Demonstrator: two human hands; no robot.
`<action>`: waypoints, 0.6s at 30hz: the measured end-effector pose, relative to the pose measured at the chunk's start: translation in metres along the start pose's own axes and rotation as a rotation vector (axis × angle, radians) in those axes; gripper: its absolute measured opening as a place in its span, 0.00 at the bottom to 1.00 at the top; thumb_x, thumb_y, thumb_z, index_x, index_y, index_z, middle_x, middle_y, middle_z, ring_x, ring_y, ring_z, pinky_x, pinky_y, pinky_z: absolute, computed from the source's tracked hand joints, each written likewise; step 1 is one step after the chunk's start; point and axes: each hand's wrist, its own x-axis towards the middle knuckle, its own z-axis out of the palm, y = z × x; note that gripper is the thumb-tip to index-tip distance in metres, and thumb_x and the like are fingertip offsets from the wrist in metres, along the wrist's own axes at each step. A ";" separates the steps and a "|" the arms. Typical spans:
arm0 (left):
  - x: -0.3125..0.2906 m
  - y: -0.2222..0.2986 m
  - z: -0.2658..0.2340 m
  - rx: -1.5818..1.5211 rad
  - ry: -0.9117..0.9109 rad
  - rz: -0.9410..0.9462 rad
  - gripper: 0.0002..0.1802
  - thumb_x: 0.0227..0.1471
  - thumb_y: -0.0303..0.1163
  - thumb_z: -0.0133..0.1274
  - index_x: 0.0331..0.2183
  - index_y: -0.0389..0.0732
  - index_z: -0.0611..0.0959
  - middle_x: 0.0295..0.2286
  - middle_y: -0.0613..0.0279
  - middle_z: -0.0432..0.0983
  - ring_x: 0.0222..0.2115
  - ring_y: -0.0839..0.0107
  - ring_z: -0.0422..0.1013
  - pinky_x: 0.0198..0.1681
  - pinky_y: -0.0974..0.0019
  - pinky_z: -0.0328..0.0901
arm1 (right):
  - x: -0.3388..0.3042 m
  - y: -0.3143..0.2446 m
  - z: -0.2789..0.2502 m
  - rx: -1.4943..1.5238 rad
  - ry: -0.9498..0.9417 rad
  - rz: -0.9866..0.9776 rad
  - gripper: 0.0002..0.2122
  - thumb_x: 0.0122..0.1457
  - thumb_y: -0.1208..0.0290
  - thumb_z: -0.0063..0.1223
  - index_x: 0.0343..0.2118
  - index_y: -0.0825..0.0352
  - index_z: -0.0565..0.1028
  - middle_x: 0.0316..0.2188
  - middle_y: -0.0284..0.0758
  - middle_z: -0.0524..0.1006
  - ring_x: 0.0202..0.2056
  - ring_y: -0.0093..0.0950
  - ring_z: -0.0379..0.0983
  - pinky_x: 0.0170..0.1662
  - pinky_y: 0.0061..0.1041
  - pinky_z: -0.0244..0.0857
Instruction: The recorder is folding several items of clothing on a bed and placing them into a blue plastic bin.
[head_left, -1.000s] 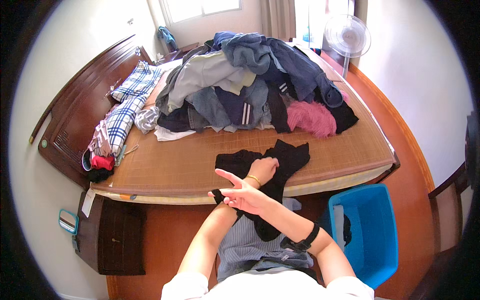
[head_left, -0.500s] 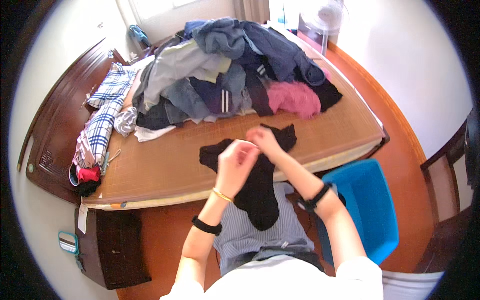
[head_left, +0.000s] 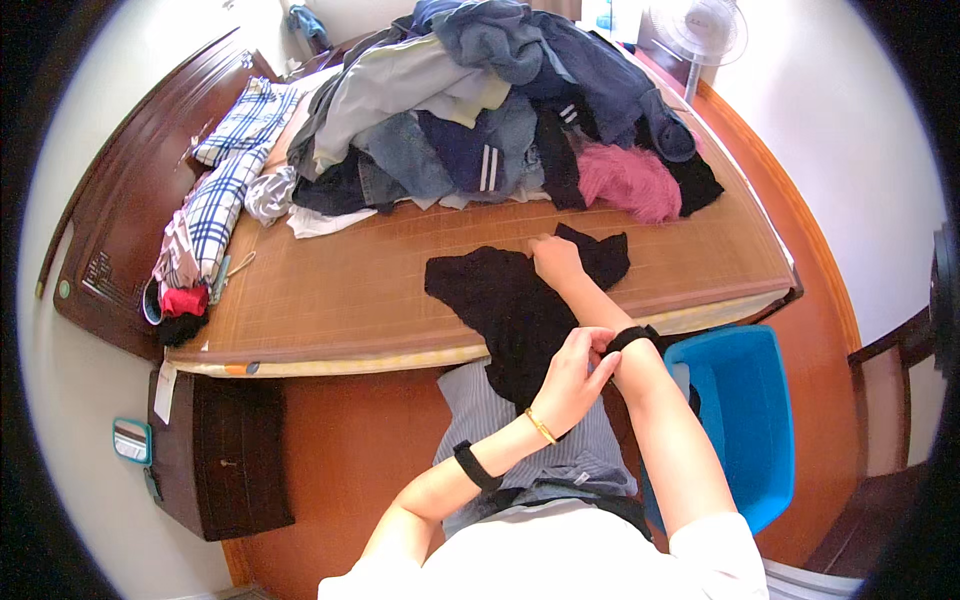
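Observation:
A black garment lies partly spread on the bed's front edge, its lower end hanging over toward my lap. My right hand is above its upper part, fingers loosely curled, and nothing shows in them. Across my right forearm reaches my left hand, its fingers and thumb closed at the edge of the black wristband there. Another black band and a gold bracelet circle my left arm.
A large heap of clothes covers the bed's far side, with a fluffy pink piece at its right. Plaid bedding lies along the headboard. A blue tub stands right, a dark cabinet left, a fan behind.
My left hand has left the black garment and come down to the band on my right forearm. My right hand has shifted slightly right. The view has tilted down a little.

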 end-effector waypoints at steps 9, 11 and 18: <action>0.012 -0.038 -0.013 0.210 -0.295 -0.112 0.13 0.53 0.34 0.55 0.30 0.31 0.78 0.27 0.49 0.75 0.29 0.57 0.74 0.33 0.60 0.68 | -0.034 -0.017 0.029 -0.331 0.120 -0.233 0.08 0.52 0.69 0.47 0.35 0.61 0.73 0.31 0.31 0.71 0.36 0.29 0.66 0.38 0.30 0.60; 0.018 -0.040 -0.010 0.387 -0.302 -0.042 0.16 0.54 0.37 0.53 0.25 0.31 0.78 0.26 0.43 0.75 0.28 0.48 0.73 0.32 0.54 0.67 | -0.034 -0.014 0.031 -0.368 0.133 -0.247 0.07 0.52 0.69 0.47 0.34 0.61 0.73 0.31 0.31 0.70 0.36 0.29 0.66 0.38 0.30 0.60; 0.019 -0.032 -0.023 0.264 -0.470 -0.045 0.20 0.56 0.39 0.51 0.22 0.31 0.76 0.18 0.46 0.72 0.19 0.56 0.73 0.24 0.59 0.66 | -0.034 -0.018 0.034 -0.425 0.108 -0.293 0.07 0.52 0.68 0.47 0.34 0.61 0.72 0.31 0.31 0.70 0.36 0.29 0.65 0.38 0.29 0.59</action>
